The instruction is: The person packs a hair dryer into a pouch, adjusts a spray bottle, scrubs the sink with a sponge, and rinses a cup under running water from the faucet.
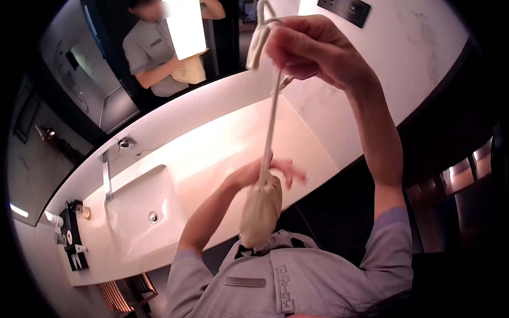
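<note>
A cream cloth drawstring bag (261, 212) hangs in front of my chest, gathered at its neck. Its pale cord (273, 122) runs taut up to my right hand (310, 53), raised high near the wall with its fingers pinched on the cord. A loose cord end loops up past those fingers. Behind the bag's neck and the cord is my left hand (275, 168), its fingers spread and somewhat smeared by motion. Part of that hand is hidden by the bag and cord, and I cannot tell whether it touches them.
Below is a pale counter (217, 138) with a white sink (143, 212) and a metal faucet (106, 175). A black tray (69, 233) with small items stands at its left end. A mirror (111, 58) runs behind; a dark socket panel (347, 8) is on the wall.
</note>
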### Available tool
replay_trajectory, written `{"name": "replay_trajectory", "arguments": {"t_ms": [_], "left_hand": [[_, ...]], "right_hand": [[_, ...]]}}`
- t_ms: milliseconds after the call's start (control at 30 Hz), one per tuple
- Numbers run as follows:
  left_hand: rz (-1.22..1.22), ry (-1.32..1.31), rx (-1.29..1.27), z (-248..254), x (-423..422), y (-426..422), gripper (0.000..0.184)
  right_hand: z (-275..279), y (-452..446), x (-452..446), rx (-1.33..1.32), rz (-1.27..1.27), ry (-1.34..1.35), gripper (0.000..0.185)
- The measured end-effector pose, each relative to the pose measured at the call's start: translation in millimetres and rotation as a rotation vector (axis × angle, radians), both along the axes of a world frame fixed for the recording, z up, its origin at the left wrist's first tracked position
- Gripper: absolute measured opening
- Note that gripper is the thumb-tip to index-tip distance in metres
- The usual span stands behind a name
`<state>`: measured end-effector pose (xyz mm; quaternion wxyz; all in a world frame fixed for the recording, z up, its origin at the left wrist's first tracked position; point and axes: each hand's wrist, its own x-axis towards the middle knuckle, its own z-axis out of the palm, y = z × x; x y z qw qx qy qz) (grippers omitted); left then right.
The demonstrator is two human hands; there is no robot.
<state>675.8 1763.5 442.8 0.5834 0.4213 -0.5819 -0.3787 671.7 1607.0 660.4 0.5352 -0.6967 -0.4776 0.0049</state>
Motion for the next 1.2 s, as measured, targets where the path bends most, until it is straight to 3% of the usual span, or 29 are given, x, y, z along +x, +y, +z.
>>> {"name": "replay_trajectory", "arguments": {"t_ms": [67, 167, 233, 267, 300, 333, 400, 433, 467, 533, 567, 633, 700, 833, 933, 1000, 1033, 1133, 1167, 1200], "left_hand": [[-0.049, 0.200, 0.010, -27, -6, 9, 0.087], [0.133, 0.260, 0.018, -13, -8, 38, 0.074], [0.478, -0.212, 0.011, 0, -11, 49, 0.056], [0.703, -0.231, -0.085, -5, -16, 46, 0.060], [0.826, -0.131, -0.047, 11, -21, 38, 0.061], [0.951, -0.029, -0.006, 26, -24, 31, 0.062], [1.142, -0.311, -0.109, 25, 16, 9, 0.052], [1.204, -0.265, -0.045, 22, 37, -11, 0.045], [1.267, -0.221, 0.018, 15, 58, -30, 0.039], [1.315, -0.196, 0.045, -3, 102, -73, 0.034], [1.347, -0.154, 0.076, -14, 123, -94, 0.030], [1.361, -0.081, 0.069, -43, 169, -133, 0.032], [1.378, -0.003, 0.031, -59, 212, -170, 0.033], [1.411, 0.001, 0.006, -93, 271, -218, 0.036], [1.469, -0.012, 0.057, -118, 298, -236, 0.038], [1.533, -0.165, -0.122, -131, 297, -237, 0.041], [1.504, -0.236, 0.066, -136, 289, -225, 0.049], [1.635, -0.360, 0.185, -176, 252, -194, 0.056], [1.677, -0.360, 0.195, -198, 230, -178, 0.058], [1.734, -0.357, 0.217, -214, 196, -157, 0.059]], "right_hand": [[1, -21, -6, 0.025, -0.036, -0.029, 0.032], [-9, -70, -10, 0.235, -0.216, 0.090, 0.028], [-39, -114, -6, 0.378, -0.384, 0.207, 0.027], [-76, -142, 5, 0.439, -0.490, 0.257, 0.026], [-123, -158, 12, 0.462, -0.759, 0.338, 0.025], [-177, -169, 20, 0.523, -0.862, 0.557, 0.023], [-339, -180, 37, 0.536, -0.715, 0.813, 0.019], [-373, -160, 27, 0.461, -0.500, 0.957, 0.014], [-406, -139, 22, 0.407, -0.613, 1.034, 0.014], [-438, -114, 24, 0.631, -0.729, 1.207, 0.014], [-435, -106, 20, 0.463, -1.113, 1.182, 0.018], [-483, -122, 7, 0.097, -1.359, 0.538, 0.018], [-496, -139, -17, -0.283, -1.363, 0.213, 0.017], [-484, -138, -50, -0.322, -1.286, -0.080, 0.018], [-478, -137, -47, -0.302, -1.264, -0.015, 0.017], [-473, -138, -42, -0.307, -1.254, 0.005, 0.017], [-472, -133, -45, -0.307, -1.251, 0.037, 0.017], [-472, -135, -43, -0.358, -1.217, 0.047, 0.018], [-475, -137, -46, -0.467, -1.184, 0.088, 0.036], [-471, -137, -43, -0.476, -1.121, 0.067, 0.036]]}}
